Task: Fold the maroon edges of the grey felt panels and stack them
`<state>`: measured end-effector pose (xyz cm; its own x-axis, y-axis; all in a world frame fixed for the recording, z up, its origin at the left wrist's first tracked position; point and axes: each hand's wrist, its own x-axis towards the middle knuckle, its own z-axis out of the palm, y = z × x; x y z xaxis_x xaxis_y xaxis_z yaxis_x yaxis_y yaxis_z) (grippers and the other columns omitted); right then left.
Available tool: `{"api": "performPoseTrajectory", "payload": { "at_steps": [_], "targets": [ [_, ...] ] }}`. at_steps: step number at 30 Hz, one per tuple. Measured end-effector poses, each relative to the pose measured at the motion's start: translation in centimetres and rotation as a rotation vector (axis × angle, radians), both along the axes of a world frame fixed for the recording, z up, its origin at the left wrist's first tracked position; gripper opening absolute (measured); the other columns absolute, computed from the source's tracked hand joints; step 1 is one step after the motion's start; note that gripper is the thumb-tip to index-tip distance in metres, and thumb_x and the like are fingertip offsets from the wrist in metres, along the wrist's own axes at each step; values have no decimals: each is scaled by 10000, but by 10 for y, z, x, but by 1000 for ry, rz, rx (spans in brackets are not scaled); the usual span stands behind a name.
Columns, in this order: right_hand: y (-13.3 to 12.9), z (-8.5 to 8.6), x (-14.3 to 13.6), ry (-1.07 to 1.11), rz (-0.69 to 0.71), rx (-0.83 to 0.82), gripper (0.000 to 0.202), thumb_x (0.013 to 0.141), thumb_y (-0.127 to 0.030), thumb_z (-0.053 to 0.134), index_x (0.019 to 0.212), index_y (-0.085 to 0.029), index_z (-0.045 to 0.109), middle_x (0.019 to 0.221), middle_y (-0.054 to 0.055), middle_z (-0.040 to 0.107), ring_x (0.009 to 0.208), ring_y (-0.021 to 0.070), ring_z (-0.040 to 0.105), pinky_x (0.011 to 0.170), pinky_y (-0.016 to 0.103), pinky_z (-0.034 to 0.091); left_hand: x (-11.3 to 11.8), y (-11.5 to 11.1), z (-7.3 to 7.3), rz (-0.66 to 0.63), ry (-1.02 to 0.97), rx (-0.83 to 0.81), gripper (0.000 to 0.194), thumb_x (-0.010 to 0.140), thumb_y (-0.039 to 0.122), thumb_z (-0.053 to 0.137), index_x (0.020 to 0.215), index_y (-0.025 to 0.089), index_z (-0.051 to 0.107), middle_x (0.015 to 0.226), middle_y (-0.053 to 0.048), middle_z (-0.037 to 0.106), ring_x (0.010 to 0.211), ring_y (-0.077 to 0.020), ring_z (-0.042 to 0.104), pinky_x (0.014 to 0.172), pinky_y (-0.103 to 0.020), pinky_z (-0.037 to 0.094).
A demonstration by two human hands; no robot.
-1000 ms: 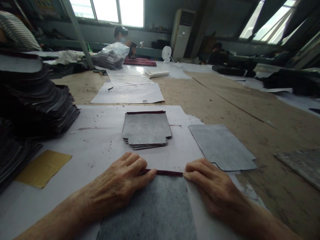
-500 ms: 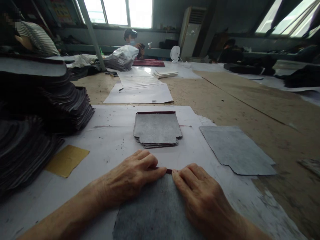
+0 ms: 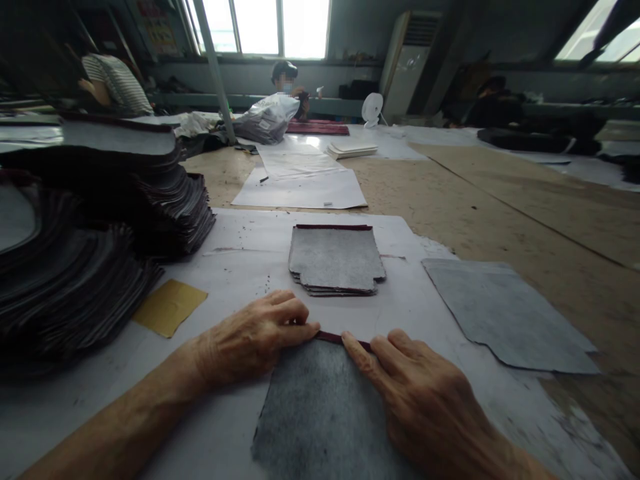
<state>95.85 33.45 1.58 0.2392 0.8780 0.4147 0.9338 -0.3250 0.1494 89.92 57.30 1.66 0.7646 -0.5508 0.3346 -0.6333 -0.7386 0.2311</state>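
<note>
A grey fabric panel (image 3: 320, 407) with a dark maroon folded strip along its far edge lies directly in front of me. My left hand (image 3: 257, 333) pinches the left end of that strip, thumb and forefinger together. On the right part of the same fold, my right hand (image 3: 420, 387) presses with its forefinger stretched along the strip and its other fingers curled; its thumb is hidden. Beyond my hands sits a small pile of similar grey panels (image 3: 336, 257), each visible fold maroon. Another grey panel (image 3: 510, 313), without a visible maroon fold, lies flat at the right.
Tall stacks of dark panels (image 3: 165, 207) stand at the left, near a yellow-brown square piece (image 3: 171, 308). White sheets (image 3: 300, 189) cover parts of the brown table (image 3: 480, 207). Farther back are a plastic-wrapped bundle (image 3: 267, 120), a white fan (image 3: 372, 109) and several people.
My hands have moved apart along the fold, baring more of the maroon strip. My right forefinger is straighter. The whole view has shifted, so the surroundings appear farther right.
</note>
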Motion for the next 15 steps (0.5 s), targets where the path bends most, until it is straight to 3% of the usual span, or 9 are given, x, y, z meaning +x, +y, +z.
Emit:
{"api": "performPoseTrajectory", "payload": {
  "at_steps": [5,9,11,15],
  "targets": [
    [10,8,-4,-92,-1,-120,497,653,-11,454,1123,-101,588,778,92,589,651,223,506,517,332,444,0,-4,1,8,-14,70,311,865,64,374,1143,92,509,907,-88,517,835,-185,443,788,-368,435],
    [31,18,-7,-173,-37,-138,309,633,-29,473,862,-99,668,707,116,581,625,239,492,530,368,449,0,-6,2,19,-12,83,299,850,63,385,1120,90,510,900,-85,516,836,-188,441,791,-362,435],
    [40,18,-7,-109,40,-105,246,649,-14,462,773,-106,653,718,106,576,635,222,487,548,352,455,0,-6,3,28,3,74,281,840,57,391,1081,97,530,902,-82,513,839,-187,439,796,-358,435],
    [45,7,-1,76,242,-12,271,755,16,366,794,-80,616,766,102,559,680,195,479,596,328,476,0,-1,5,53,66,24,301,811,35,417,1065,123,555,910,-69,509,838,-173,450,786,-325,438]
  ]
}}
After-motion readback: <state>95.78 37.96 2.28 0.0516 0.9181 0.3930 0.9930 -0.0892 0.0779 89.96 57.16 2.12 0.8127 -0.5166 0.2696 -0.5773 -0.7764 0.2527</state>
